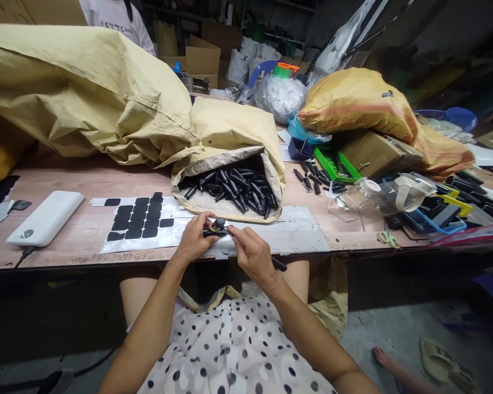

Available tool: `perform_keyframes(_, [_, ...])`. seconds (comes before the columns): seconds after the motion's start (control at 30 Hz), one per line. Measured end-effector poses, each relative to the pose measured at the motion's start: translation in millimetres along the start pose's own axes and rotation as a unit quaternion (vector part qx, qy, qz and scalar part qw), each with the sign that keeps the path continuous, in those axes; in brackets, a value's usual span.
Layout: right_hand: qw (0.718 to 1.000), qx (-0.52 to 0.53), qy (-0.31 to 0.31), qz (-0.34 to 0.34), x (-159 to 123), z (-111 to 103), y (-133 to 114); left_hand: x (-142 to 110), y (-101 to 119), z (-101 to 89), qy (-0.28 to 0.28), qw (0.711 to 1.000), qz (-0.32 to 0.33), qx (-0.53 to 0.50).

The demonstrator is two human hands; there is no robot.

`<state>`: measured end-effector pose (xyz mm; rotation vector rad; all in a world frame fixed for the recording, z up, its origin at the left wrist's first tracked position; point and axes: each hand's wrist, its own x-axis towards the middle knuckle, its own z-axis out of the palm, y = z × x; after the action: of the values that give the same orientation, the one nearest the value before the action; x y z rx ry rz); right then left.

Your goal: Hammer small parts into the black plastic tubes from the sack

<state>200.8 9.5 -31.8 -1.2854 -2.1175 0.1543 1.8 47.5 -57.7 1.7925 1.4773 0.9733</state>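
My left hand (194,238) pinches a small black plastic part (216,227) with a rounded end, just above the table's front edge. My right hand (252,253) is closed too, its fingertips at the same part, and a thin black stick (279,265) pokes out behind its palm. Right behind my hands lies an open tan sack (230,128) full of several black parts (234,189). To the left a white sheet (107,243) carries several black square stickers (137,219).
A white power bank (45,218) lies at the left. A large tan sack (78,87) fills the back left. More black parts, a green tray (334,164), a clear bottle (380,197) and boxes crowd the right. Another person stands behind the table (119,19).
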Motion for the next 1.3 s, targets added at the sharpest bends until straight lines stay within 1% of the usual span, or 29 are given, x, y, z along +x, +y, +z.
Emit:
perform_keyframes(0.07, [1.0, -0.003, -0.013, -0.006, 2, 2, 1, -1, -1, 0.9, 0.006, 1.0, -0.002, -0.006])
perform_keyframes(0.13, [1.0, -0.004, -0.002, -0.003, 7, 3, 6, -1, -2, 1.1, 0.002, 1.0, 0.003, -0.002])
perform_keyframes(0.23, [0.999, -0.023, 0.035, 0.008, 22, 3, 21, 1, -1, -0.2, -0.008, 1.0, 0.015, 0.012])
perform_keyframes(0.3, [0.998, -0.05, 0.041, 0.018, 32, 5, 35, 2, 0, -1.5, -0.004, 1.0, 0.024, 0.011])
perform_keyframes(0.4, [0.994, -0.099, 0.03, 0.024, 39, 14, 54, 2, 1, -3.0, 0.005, 0.999, 0.032, -0.002])
perform_keyframes(0.5, [0.991, -0.134, 0.012, 0.017, 37, 24, 62, 0, 1, -3.9, 0.011, 1.0, 0.019, -0.019])
perform_keyframes(0.67, [0.989, -0.149, 0.007, 0.008, 34, 30, 60, -5, 2, -5.7, 0.024, 0.995, -0.051, -0.087])
perform_keyframes(0.87, [0.99, -0.14, 0.01, 0.011, 34, 28, 57, -8, 4, -7.8, 0.021, 0.992, -0.075, -0.098])
perform_keyframes(1.0, [0.99, -0.136, 0.004, 0.021, 34, 28, 56, -8, 5, -8.9, 0.019, 0.993, -0.073, -0.088])
perform_keyframes(1.3, [0.989, -0.144, 0.001, 0.017, 36, 29, 55, -5, 0, -9.1, 0.016, 0.998, -0.029, -0.048])
